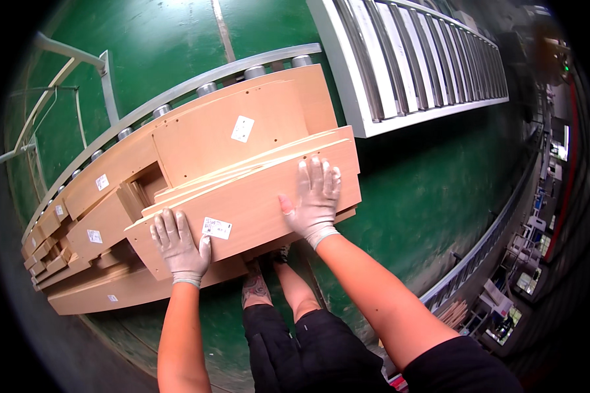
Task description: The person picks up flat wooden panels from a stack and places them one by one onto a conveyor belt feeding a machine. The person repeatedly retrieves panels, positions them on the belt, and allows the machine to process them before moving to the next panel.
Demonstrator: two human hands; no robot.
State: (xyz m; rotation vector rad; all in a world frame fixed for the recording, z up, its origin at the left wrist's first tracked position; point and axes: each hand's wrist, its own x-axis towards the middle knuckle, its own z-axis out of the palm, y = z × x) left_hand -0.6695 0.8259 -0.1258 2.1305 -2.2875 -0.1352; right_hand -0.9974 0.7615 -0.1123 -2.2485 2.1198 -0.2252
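Both of my hands wear thin whitish gloves. My left hand (pixel 182 247) lies with fingers outstretched on the left part of a long light-brown wooden panel (pixel 259 203), just beside its white label (pixel 216 228). Toward the panel's right end, my right hand (pixel 316 200) rests flat, fingers stretched and thumb apart. This panel tops a slightly fanned pile of similar boards, whose edges show along its far side. Beyond it lies a wider labelled panel (pixel 210 145) with small drilled holes. Neither hand is wrapped round anything.
More stacked wooden boards (pixel 98 229) extend left along a roller conveyor with a metal rail (pixel 177 93). A separate white-framed roller conveyor (pixel 364 98) stands at the far right. Metal tube framing (pixel 109 88) rises at far left above the green floor (pixel 419 190). Equipment lines the right side.
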